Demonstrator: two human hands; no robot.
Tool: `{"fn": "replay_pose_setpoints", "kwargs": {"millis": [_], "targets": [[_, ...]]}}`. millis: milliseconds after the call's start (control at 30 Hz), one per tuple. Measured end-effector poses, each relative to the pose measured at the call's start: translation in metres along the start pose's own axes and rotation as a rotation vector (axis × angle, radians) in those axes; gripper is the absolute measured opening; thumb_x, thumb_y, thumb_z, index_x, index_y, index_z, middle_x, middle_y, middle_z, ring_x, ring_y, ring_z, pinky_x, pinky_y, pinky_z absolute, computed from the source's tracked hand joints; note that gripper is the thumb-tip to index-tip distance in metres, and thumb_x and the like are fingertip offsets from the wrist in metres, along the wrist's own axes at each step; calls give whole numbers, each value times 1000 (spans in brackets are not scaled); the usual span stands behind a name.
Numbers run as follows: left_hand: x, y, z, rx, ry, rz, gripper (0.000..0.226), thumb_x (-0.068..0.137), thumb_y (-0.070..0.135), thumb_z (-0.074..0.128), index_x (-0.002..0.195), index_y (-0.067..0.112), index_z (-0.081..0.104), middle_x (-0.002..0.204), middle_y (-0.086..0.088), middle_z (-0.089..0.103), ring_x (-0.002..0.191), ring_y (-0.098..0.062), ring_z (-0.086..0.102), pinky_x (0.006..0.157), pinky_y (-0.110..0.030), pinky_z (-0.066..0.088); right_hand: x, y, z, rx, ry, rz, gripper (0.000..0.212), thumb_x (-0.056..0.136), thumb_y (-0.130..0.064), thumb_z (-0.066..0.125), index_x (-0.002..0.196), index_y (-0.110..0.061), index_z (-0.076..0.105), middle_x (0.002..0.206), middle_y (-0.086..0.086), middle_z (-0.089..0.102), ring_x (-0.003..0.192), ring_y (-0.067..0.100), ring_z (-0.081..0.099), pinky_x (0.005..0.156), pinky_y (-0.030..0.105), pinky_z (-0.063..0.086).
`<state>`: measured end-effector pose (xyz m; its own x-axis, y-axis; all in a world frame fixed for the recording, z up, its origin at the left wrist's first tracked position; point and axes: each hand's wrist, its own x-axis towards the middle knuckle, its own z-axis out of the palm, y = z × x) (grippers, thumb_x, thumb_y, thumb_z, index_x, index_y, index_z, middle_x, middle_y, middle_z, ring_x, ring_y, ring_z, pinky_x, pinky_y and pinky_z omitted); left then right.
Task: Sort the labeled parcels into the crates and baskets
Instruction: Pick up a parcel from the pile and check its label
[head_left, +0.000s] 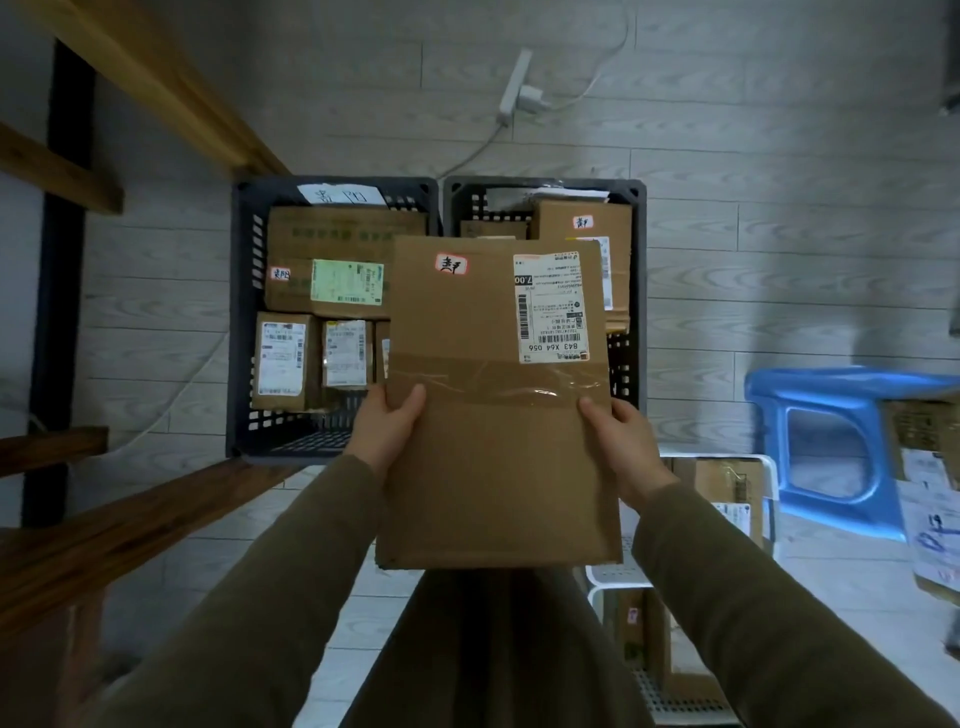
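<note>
Head view: a person is holding a flat cardboard parcel in the air, its far end hanging over the near edge of the right crate. The left hand is gripping its left edge, thumb on top; the right hand is gripping the right edge likewise. The left crate and the right one are each holding several labelled boxes, so sorting looks partway done. More boxes are lying in a white basket by the right sleeve; whether sorted or waiting, I cannot tell.

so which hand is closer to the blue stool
Right. The right hand grips the box edge on the stool side; the left hand holds the opposite edge, farther off.
</note>
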<state>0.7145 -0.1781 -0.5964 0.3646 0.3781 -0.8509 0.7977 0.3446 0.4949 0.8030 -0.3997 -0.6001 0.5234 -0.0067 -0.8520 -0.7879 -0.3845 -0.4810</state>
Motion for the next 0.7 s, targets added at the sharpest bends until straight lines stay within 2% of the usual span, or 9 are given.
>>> {"fn": "replay_pose_setpoints", "kwargs": {"millis": [67, 200, 300, 400, 600, 700], "targets": [[3, 1, 5, 10, -6, 0, 52, 93, 31, 57, 139, 11, 40, 134, -10, 52, 119, -29, 53, 103, -48, 42, 4, 2, -4, -1, 13, 6, 8, 93, -28, 56, 90, -22, 59, 103, 9, 66, 99, 28, 63, 92, 47, 50], [10, 3, 15, 31, 11, 23, 50, 94, 30, 56, 137, 11, 41, 131, -9, 52, 117, -29, 53, 102, -48, 43, 14, -1, -11, 2, 2, 9, 16, 94, -28, 54, 104, -17, 60, 103, 8, 66, 98, 25, 63, 91, 44, 51], [15, 3, 25, 19, 9, 55, 46, 94, 27, 55, 136, 11, 42, 125, -6, 54, 115, -27, 54, 101, -46, 44, 21, 1, -17, -11, 30, -33, 13, 93, -31, 55, 95, -22, 63, 103, 7, 68, 98, 25, 64, 92, 46, 51], [19, 1, 33, 14, 23, 75, 47, 93, 28, 56, 136, 12, 43, 127, -8, 55, 115, -26, 54, 101, -47, 44, 28, 1, -21, -1, 45, -62, 13, 93, -31, 55, 93, -22, 64, 102, 7, 69, 97, 25, 65, 92, 46, 51], [36, 7, 26, -15, 72, 91, 30, 95, 26, 54, 123, 16, 48, 116, -4, 55, 114, -27, 55, 100, -45, 45, 48, -12, -4, 31, -51, -54, 17, 99, -25, 47, 109, -17, 58, 101, 4, 66, 93, 20, 63, 85, 35, 51], [49, 13, 22, -27, 78, 111, 40, 94, 29, 56, 129, 13, 47, 123, -7, 57, 113, -27, 56, 99, -46, 46, 57, -24, 2, 39, -55, -79, 15, 99, -24, 45, 106, -19, 57, 101, 4, 65, 93, 20, 63, 84, 35, 51]]}}
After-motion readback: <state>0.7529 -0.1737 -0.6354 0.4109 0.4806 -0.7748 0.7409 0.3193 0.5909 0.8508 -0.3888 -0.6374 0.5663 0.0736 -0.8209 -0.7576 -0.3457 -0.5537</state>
